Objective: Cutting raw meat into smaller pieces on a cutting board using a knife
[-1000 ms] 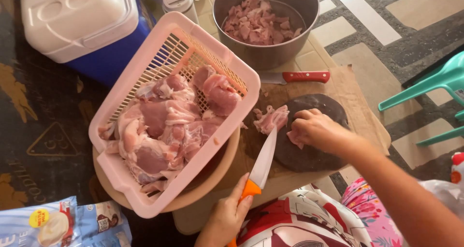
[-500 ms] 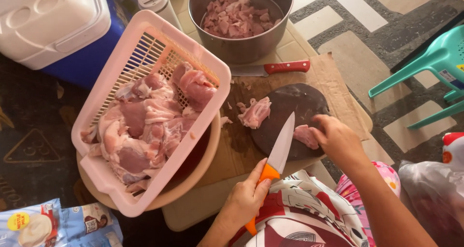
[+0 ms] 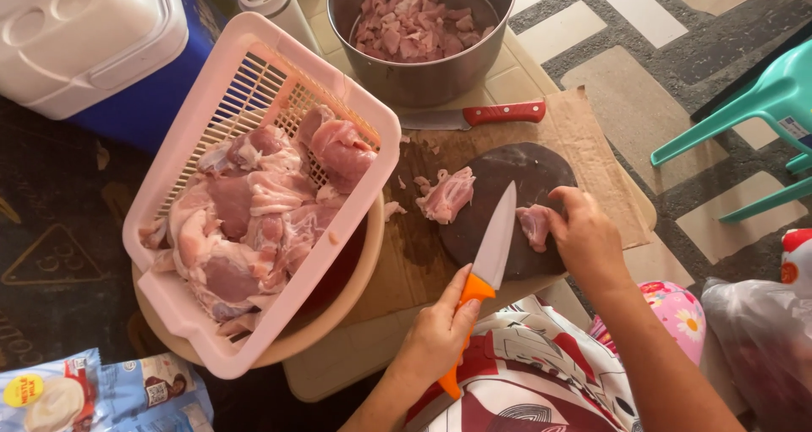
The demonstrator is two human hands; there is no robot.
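My left hand (image 3: 436, 339) grips the orange handle of a white-bladed knife (image 3: 499, 237), whose blade points away from me over a dark round cutting board (image 3: 524, 174). My right hand (image 3: 588, 242) pinches a small piece of raw pink meat (image 3: 534, 225) at the board's right side, just right of the blade. A larger piece of raw meat (image 3: 448, 195) lies on the board's left edge, apart from both hands.
A pink slatted basket (image 3: 254, 51) of raw meat rests tilted on a tan bowl (image 3: 355, 271). A metal pot (image 3: 423, 77) of cut meat and a red-handled knife (image 3: 499, 113) sit beyond the board. Cooler (image 3: 85, 34) far left, teal chair (image 3: 744, 110) right.
My right hand drew a small meat piece from the board's far left to its right side. The knife moved forward over the board beside that piece.
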